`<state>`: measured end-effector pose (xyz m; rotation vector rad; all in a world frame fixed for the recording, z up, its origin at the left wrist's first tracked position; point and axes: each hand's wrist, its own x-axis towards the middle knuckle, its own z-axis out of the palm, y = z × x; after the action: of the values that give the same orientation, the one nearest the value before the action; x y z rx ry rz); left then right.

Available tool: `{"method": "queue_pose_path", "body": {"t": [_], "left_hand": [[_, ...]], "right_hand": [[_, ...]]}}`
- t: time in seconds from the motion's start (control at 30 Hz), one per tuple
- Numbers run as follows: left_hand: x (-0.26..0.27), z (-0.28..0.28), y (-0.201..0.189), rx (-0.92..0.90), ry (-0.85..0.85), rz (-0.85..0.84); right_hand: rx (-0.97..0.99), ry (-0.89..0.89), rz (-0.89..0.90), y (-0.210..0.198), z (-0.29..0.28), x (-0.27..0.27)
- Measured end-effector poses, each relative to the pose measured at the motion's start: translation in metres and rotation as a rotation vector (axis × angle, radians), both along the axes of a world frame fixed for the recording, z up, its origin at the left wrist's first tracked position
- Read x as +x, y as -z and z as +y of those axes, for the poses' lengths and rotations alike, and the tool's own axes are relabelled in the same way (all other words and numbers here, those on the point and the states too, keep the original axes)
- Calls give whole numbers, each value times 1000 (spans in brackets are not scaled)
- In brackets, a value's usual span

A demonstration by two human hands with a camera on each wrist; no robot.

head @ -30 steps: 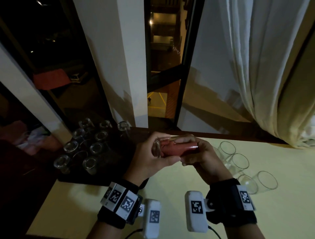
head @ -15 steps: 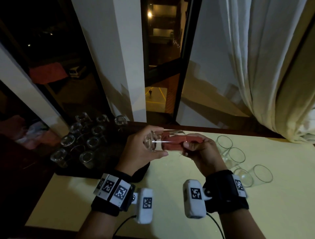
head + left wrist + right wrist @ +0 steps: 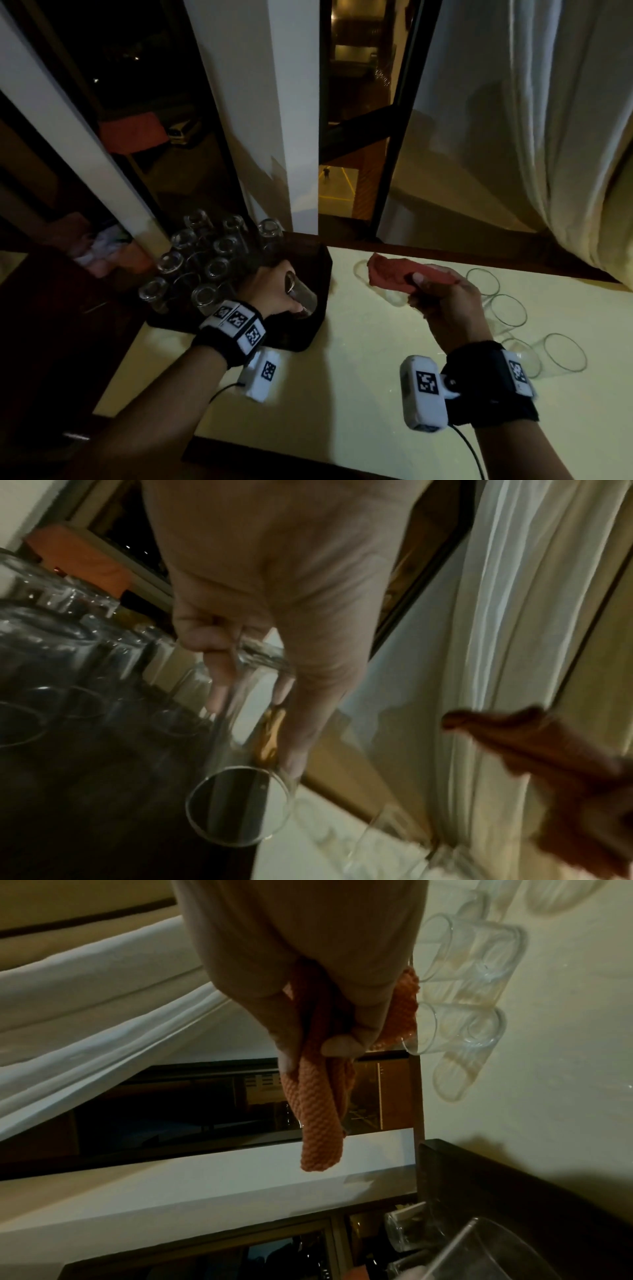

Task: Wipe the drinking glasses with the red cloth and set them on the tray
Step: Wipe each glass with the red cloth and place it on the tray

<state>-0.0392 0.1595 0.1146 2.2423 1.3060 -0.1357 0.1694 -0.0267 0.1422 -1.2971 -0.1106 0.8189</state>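
My left hand (image 3: 274, 291) grips a clear drinking glass (image 3: 301, 297) and holds it tilted over the near right corner of the dark tray (image 3: 320, 270). In the left wrist view my fingers (image 3: 219, 685) curl round the glass (image 3: 240, 791), thick base by the palm, open rim away from it. Whether the glass touches the tray is unclear. My right hand (image 3: 442, 294) is raised above the table and pinches the folded red cloth (image 3: 394, 275). In the right wrist view the cloth (image 3: 318, 1118) hangs from the hand (image 3: 329, 1031).
Several upturned glasses (image 3: 212, 267) crowd the tray's left part. Several more glasses (image 3: 507, 310) lie on their sides on the pale table (image 3: 359, 377) to the right, shown also in the right wrist view (image 3: 472, 966). A window and white curtain (image 3: 565, 137) stand behind.
The cloth has come out of the glass. My left hand has carried the glass left and down over the tray, while my right hand has drawn away to the right with the cloth.
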Motion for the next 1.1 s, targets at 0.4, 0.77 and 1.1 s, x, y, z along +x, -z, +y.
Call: {"method": "queue_pose_path", "body": {"t": [0.4,0.77,1.1], "left_hand": [[-12,56,72,99,-13,251],[4,85,98,120,-208,53],[17,119,99,17,-276,6]], "right_hand": [[-77,39,31,16,18,-22],[-124,118,11,27,29,-45],[-166,197,-25,31,27,-53]]}}
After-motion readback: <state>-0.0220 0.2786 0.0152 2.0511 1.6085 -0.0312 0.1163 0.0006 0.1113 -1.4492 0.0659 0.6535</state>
